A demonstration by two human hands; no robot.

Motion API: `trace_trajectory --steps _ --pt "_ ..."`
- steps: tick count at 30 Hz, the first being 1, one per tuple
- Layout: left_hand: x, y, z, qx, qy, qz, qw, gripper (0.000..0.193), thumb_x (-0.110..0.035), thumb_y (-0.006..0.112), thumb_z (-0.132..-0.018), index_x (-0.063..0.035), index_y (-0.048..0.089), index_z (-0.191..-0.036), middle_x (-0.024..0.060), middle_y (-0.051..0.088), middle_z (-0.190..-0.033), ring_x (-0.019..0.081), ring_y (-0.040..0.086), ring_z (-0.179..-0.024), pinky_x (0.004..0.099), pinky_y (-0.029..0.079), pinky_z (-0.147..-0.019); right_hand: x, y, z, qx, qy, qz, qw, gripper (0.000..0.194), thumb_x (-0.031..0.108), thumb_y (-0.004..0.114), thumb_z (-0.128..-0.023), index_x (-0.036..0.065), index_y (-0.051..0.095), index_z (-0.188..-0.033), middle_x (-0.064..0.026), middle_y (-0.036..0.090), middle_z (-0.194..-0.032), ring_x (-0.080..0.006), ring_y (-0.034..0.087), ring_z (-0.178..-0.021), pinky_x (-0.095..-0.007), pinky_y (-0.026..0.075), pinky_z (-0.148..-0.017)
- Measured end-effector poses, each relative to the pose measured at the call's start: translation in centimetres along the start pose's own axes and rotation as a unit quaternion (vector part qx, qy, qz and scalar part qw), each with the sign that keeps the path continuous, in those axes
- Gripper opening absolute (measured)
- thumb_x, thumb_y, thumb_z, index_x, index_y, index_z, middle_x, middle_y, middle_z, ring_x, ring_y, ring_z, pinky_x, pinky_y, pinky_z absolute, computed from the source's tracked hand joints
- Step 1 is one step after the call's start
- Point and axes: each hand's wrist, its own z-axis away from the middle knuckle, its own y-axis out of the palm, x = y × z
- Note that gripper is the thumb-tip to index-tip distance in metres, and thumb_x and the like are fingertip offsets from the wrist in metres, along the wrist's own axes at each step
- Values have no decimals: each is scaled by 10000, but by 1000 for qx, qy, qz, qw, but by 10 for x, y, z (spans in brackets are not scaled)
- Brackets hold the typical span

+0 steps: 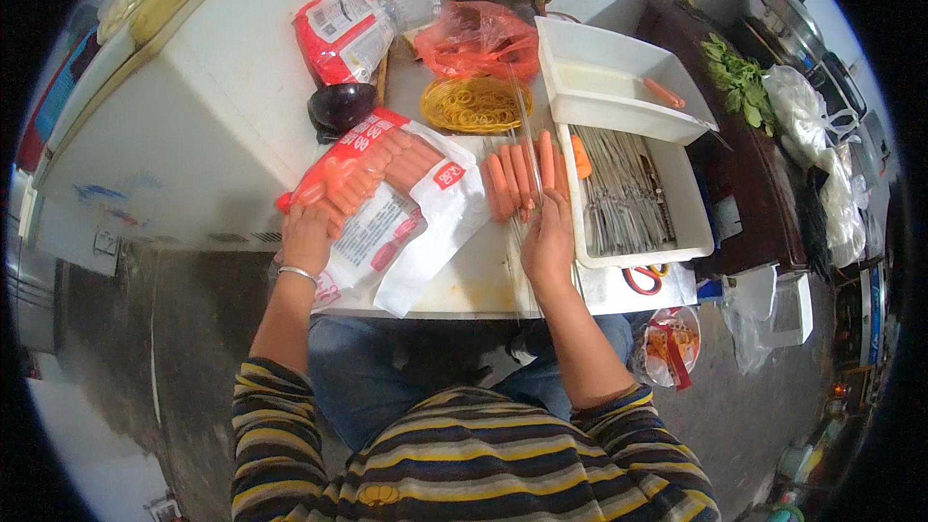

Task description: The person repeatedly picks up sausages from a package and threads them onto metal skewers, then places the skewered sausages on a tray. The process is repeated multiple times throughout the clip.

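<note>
My left hand (307,238) rests at the lower left of an opened plastic pack (442,214) of sausages. Its fingertips touch sausages (348,192) near the pack's edge; whether they grip one is hidden. My right hand (549,243) is closed around thin metal skewers (523,123), which run away from me past the fingertips. Just beyond these fingers, several loose sausages (512,172) lie side by side on the white work surface (464,290). To the right stands a white plastic bin (638,259) with many metal skewers (620,196) in it.
A white tray (616,105) holding one sausage (663,93) sits across the bin's far end. Beyond the pack are a yellow basket of rubber bands (475,105), a red plastic bag (478,40) and a black bowl (344,107). Red-handled scissors (641,280) lie at the front right.
</note>
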Motion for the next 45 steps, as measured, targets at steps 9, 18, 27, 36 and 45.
trace_trajectory --steps 9,18,27,36,45 --pt "-8 -12 11 10 239 48 970 158 -153 651 -684 -86 615 -823 57 581 -946 266 522 -938 368 441 -802 36 -29 26 145 45 -191 970 219 16 478 -881 -5 579 -1074 -202 595 -885 -335 591 -795 -377 465 -714" --pt "-62 -25 -16 -108 -235 743 618 162 -233 505 -917 -71 515 -928 70 569 -855 175 559 -722 293 470 -646 67 -57 71 347 196 -354 846 224 115 501 -933 38 564 -1134 -7 510 -589 -63 493 -530 -226 422 -503" --pt "-87 -22 -40 -150 -433 860 226 236 -310 431 -965 -92 502 -910 37 518 -751 119 484 -597 205 431 -485 71 -68 92 372 229 -348 830 120 70 540 -904 36 550 -1020 -23 554 -600 -69 515 -509 -229 415 -473" --pt "-71 -34 -43 -127 -425 857 262 364 -412 336 -980 -81 460 -896 21 469 -717 107 422 -548 199 407 -485 71 -73 97 373 238 -354 824 109 70 542 -903 23 557 -1000 -29 555 -573 -70 522 -501 -233 412 -465" --pt "-89 -56 -45 -154 -382 831 373 433 -492 326 -962 -84 468 -926 8 448 -669 99 415 -527 214 366 -445 74 -76 92 379 250 -346 821 102 69 535 -909 21 570 -992 -18 551 -577 -59 508 -497 -227 404 -458"
